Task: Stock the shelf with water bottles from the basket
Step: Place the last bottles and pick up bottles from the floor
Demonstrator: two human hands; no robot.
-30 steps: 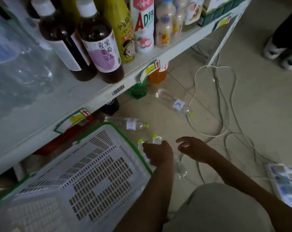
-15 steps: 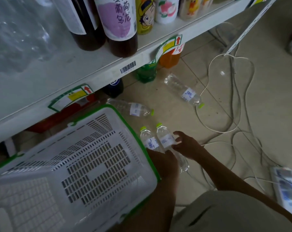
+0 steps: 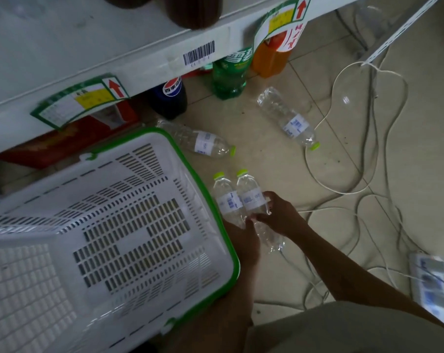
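Head view: your right hand clamps the right water bottle at its label. Your left hand grips the left water bottle touching it, just beside the basket, above the floor.

Head camera looks steeply down, close above the floor.

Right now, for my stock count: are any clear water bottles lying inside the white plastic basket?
No, the green-rimmed white plastic basket shows only its bare slotted floor.
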